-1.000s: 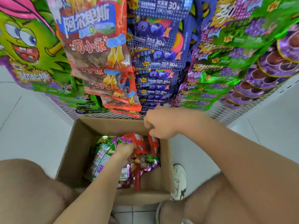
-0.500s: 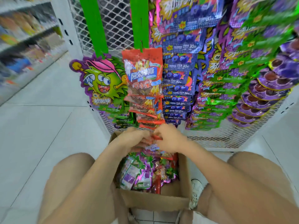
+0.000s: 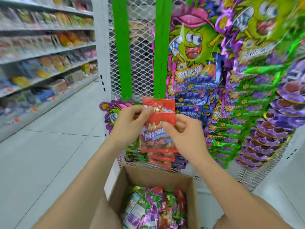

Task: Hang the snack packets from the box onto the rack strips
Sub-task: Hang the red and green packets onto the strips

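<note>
While the red snack packet [image 3: 156, 138] is held up against the middle green strip [image 3: 160, 55], overlapping a hung red packet [image 3: 165, 104], both hands grip it. The left hand [image 3: 130, 124] pinches the top-left corner and the right hand [image 3: 186, 136] pinches the right edge, fingers curled on the foil. Hanging step, I'd say (the hook itself is hidden). Next move looks fiddly: line its top with a free clip, then press on. Below, the cardboard box [image 3: 155, 175] holds plenty more loose packets [image 3: 148, 209].
</note>
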Demonstrator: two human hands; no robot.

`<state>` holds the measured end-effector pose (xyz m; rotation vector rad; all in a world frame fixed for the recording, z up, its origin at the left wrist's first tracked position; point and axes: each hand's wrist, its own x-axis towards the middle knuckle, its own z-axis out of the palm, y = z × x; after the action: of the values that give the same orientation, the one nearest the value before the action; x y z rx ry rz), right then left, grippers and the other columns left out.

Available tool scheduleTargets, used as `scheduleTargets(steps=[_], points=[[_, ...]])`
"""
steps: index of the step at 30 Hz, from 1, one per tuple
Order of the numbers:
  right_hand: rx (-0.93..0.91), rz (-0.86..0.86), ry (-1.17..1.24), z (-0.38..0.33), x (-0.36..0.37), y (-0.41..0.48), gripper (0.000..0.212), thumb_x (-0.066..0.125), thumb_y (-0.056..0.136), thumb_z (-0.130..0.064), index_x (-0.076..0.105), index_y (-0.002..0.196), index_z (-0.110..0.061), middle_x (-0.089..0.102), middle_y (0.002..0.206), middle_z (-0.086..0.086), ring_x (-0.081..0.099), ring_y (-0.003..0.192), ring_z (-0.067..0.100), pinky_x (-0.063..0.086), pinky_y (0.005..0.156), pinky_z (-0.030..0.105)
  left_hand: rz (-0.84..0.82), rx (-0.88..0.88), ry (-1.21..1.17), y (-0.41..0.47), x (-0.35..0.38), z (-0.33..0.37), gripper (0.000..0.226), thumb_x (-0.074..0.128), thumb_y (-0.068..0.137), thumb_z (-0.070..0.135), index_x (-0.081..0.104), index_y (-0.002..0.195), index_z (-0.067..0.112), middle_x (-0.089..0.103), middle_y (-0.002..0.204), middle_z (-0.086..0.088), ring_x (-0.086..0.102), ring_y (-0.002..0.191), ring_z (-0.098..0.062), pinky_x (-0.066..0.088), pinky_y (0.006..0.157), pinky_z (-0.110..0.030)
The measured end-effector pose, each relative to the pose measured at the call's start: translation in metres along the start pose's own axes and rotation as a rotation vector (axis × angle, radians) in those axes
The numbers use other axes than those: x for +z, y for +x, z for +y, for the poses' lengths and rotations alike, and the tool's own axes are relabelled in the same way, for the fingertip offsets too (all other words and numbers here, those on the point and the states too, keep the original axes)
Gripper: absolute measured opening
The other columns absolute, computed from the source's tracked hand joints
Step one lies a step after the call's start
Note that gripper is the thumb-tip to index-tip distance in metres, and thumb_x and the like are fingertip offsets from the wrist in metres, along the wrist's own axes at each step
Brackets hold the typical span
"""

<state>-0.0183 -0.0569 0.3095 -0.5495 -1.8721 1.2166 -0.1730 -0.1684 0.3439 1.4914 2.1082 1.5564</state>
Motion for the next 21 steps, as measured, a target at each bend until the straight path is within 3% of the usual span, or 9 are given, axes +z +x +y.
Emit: scheduleTargets(steps=[1,3,6,8,12,17,21], points=[[-0.036,0.056,0.004,-0.010,0.001,0.009,0.008,0.076,0.095,-0.021,0.078,0.102,-0.023,0.080,0.087,-0.008,0.076,0.077,0.016,0.061,0.072,0.041,0.046,0.017,0.011,0.013,-0.001,0.006,0.038,0.056,0.107,0.041,0.068,0.087,0.011,0.057,0.074,0.013,0.050,0.066,-0.004,0.037,0.064,-0.021],[-0.084,0.171,-0.011,-0.025,0.002,0.028,0.009,0.076,0.095,-0.021,0.077,0.103,-0.021,0.080,0.086,-0.009,0.074,0.075,0.007,0.060,0.070,0.035,0.087,0.013,0.015,0.037,-0.002,0.015,0.031,0.054,0.108,0.044,0.070,0.120,0.021,0.070,0.106,0.014,0.063,0.092,0.002,0.047,0.080,-0.017],[-0.124,0.311,-0.099,-0.040,0.005,0.054,0.016,0.077,0.093,-0.027,0.073,0.106,-0.018,0.078,0.080,-0.011,0.072,0.068,0.004,0.058,0.068,0.033,0.070,-0.103,-0.114,0.068,0.002,0.027,0.040,0.044,0.112,0.041,0.056,0.144,0.020,0.064,0.130,0.007,0.062,0.116,-0.006,0.050,0.100,-0.027],[-0.121,0.358,-0.162,-0.045,0.006,0.068,0.020,0.078,0.092,-0.032,0.072,0.105,-0.018,0.075,0.072,-0.012,0.069,0.062,0.006,0.058,0.068,0.036,0.092,-0.171,-0.233,0.082,0.004,0.034,0.032,0.045,0.112,0.034,0.061,0.137,0.023,0.067,0.127,0.006,0.064,0.116,-0.010,0.052,0.102,-0.034],[-0.110,0.412,-0.198,-0.045,0.009,0.084,0.019,0.079,0.090,-0.035,0.073,0.095,-0.018,0.070,0.059,-0.010,0.064,0.055,0.010,0.058,0.073,0.041,0.112,-0.206,-0.318,0.089,0.004,0.040,0.019,0.055,0.107,0.033,0.071,0.099,0.029,0.075,0.103,0.009,0.067,0.089,0.000,0.047,0.073,-0.024],[-0.034,0.426,-0.170,-0.045,0.013,0.086,0.023,0.079,0.090,-0.037,0.067,0.071,-0.029,0.071,0.060,-0.009,0.069,0.059,0.012,0.059,0.066,0.039,0.052,-0.199,-0.280,0.088,0.001,0.032,0.040,0.064,0.101,0.051,0.077,0.105,0.013,0.081,0.103,-0.001,0.075,0.101,-0.015,0.053,0.091,-0.031],[-0.006,0.482,-0.116,-0.048,0.014,0.083,0.029,0.075,0.094,-0.038,0.068,0.069,-0.023,0.067,0.053,-0.006,0.060,0.046,0.010,0.047,0.052,0.032,-0.023,-0.201,-0.278,0.088,0.000,0.033,0.033,0.062,0.103,0.046,0.077,0.106,0.017,0.081,0.106,0.001,0.075,0.104,-0.016,0.055,0.094,-0.032]])
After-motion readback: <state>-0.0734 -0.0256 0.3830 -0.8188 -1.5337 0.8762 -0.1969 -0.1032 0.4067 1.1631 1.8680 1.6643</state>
